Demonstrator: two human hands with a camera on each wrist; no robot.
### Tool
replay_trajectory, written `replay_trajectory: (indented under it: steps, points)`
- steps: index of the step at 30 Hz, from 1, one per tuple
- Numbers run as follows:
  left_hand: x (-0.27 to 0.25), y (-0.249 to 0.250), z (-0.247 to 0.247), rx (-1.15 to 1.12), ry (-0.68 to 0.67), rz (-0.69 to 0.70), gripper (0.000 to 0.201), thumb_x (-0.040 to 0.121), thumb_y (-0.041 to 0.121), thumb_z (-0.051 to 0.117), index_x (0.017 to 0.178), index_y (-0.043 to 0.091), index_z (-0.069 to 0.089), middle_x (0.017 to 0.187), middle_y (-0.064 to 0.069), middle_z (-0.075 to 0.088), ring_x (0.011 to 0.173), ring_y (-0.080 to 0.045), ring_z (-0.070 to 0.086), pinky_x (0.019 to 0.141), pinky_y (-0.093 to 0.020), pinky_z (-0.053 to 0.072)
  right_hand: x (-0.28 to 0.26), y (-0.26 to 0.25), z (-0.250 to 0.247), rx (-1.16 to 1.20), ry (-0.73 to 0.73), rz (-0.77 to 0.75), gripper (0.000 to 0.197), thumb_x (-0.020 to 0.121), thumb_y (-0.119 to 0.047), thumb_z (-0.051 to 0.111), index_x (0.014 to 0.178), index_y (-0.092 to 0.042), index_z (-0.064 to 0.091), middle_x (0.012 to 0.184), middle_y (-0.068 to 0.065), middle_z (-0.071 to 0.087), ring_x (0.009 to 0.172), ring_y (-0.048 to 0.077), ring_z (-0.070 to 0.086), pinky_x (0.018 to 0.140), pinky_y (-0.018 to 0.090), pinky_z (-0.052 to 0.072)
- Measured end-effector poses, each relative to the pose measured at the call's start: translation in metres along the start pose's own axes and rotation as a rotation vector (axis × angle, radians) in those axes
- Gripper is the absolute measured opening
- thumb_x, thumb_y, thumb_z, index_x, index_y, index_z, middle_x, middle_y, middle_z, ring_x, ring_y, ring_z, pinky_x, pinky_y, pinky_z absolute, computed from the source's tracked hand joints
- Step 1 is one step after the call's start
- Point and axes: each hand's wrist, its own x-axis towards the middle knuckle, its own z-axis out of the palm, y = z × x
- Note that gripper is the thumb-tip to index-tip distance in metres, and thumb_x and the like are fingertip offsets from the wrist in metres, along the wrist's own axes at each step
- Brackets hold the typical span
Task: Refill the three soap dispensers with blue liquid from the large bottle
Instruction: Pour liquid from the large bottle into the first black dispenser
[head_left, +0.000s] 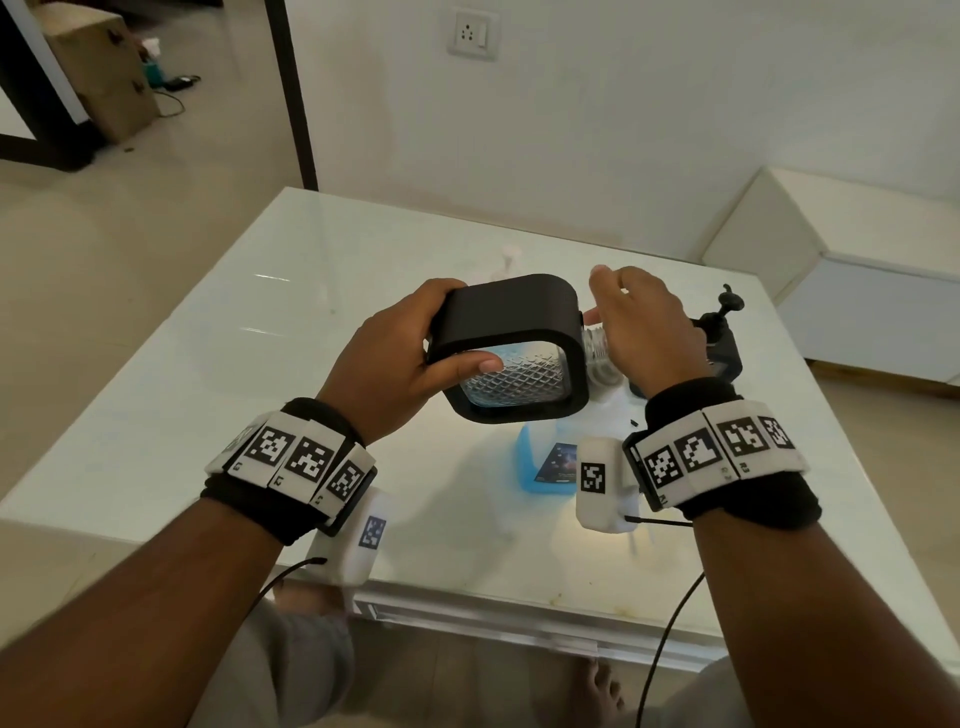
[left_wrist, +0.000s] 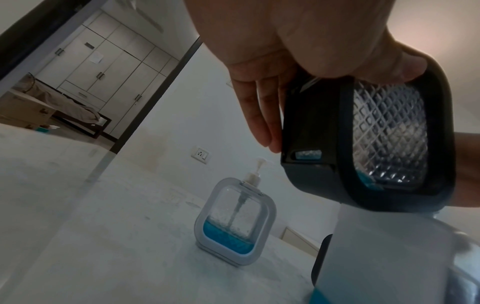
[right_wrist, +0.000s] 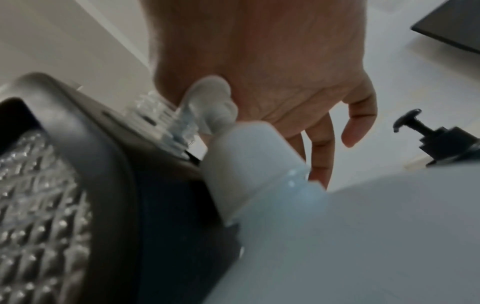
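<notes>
As the left hand grips the dispenser, the right hand hovers.

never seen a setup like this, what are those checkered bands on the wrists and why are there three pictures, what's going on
There is no machine here: a person works with bare hands and wears cameras. The big picture comes from a head camera looking down. The other two come from small cameras under each wrist, strapped on with bands that carry black-and-white marker squares.

The left hand grips a black-framed soap dispenser, tipped on its side with its pump off. The right hand hovers at the dispenser's clear threaded neck, fingers loose.

On the white table are a refill bottle with blue liquid, a white-framed dispenser and the black pump.
</notes>
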Motion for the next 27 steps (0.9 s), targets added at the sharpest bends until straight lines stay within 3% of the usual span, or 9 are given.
replay_trajectory:
  steps: [3, 9, 14, 17, 22, 24, 27]
  points:
    - [0.0000, 0.0000, -0.0002, -0.004, -0.003, -0.006, 0.067, 0.074, 0.064, 0.058, 0.122, 0.018, 0.051, 0.099, 0.009, 0.062, 0.089, -0.016, 0.062, 0.071, -0.041, 0.055, -0.0008, -0.0003, 0.0012, 0.028, 0.048, -0.005, 0.039, 0.095, -0.050, 0.031, 0.109, -0.027, 0.059, 0.102, -0.007, 0.069, 0.101, 0.020, 0.059, 0.103, 0.052, 0.035]
    - [0.0007, -0.0008, -0.0012, 0.012, -0.005, 0.003, 0.067, 0.075, 0.064, 0.057, 0.122, 0.017, 0.051, 0.098, 0.017, 0.059, 0.088, -0.015, 0.060, 0.070, -0.038, 0.055, 0.0029, -0.0047, -0.0049, 0.118, 0.005, 0.000, 0.032, 0.090, -0.041, 0.039, 0.093, -0.022, 0.065, 0.081, -0.011, 0.071, 0.090, 0.018, 0.063, 0.097, 0.051, 0.042]
    - [0.0005, -0.0014, -0.0004, 0.012, -0.003, 0.008, 0.067, 0.075, 0.063, 0.058, 0.122, 0.015, 0.051, 0.098, 0.009, 0.062, 0.088, -0.016, 0.061, 0.070, -0.038, 0.055, 0.0035, -0.0035, -0.0018, 0.057, 0.008, 0.005, 0.038, 0.091, -0.039, 0.035, 0.100, -0.018, 0.064, 0.096, -0.002, 0.070, 0.095, 0.021, 0.060, 0.097, 0.050, 0.040]
    - [0.0001, -0.0010, 0.0000, 0.012, -0.003, 0.009, 0.067, 0.076, 0.063, 0.058, 0.122, 0.015, 0.051, 0.098, 0.009, 0.061, 0.088, -0.015, 0.061, 0.069, -0.035, 0.055, 0.0018, -0.0028, 0.0022, 0.027, 0.034, 0.003, 0.036, 0.092, -0.040, 0.031, 0.104, -0.022, 0.060, 0.100, -0.004, 0.069, 0.098, 0.022, 0.059, 0.100, 0.051, 0.037]
    - [0.0009, -0.0005, 0.0004, 0.014, -0.002, 0.005, 0.067, 0.075, 0.063, 0.057, 0.123, 0.016, 0.050, 0.098, 0.014, 0.061, 0.088, -0.012, 0.061, 0.070, -0.033, 0.055, -0.0004, 0.0015, 0.0002, 0.075, 0.075, -0.001, 0.036, 0.094, -0.040, 0.033, 0.121, -0.026, 0.052, 0.102, -0.006, 0.069, 0.101, 0.020, 0.060, 0.103, 0.050, 0.036]
    - [0.0010, -0.0003, 0.0003, 0.016, 0.000, 0.006, 0.068, 0.075, 0.063, 0.057, 0.123, 0.016, 0.050, 0.097, 0.018, 0.059, 0.088, -0.011, 0.060, 0.070, -0.032, 0.055, 0.0007, 0.0003, -0.0002, 0.095, 0.074, 0.001, 0.036, 0.094, -0.042, 0.034, 0.122, -0.027, 0.051, 0.101, -0.008, 0.069, 0.102, 0.019, 0.060, 0.103, 0.050, 0.036]
    - [0.0010, -0.0011, -0.0007, 0.019, 0.002, 0.016, 0.067, 0.075, 0.062, 0.058, 0.123, 0.016, 0.051, 0.098, 0.011, 0.061, 0.089, -0.013, 0.061, 0.070, -0.035, 0.055, 0.0033, -0.0030, -0.0007, 0.129, 0.041, 0.002, 0.032, 0.091, -0.045, 0.037, 0.115, -0.029, 0.052, 0.092, -0.010, 0.071, 0.098, 0.018, 0.063, 0.101, 0.050, 0.039]
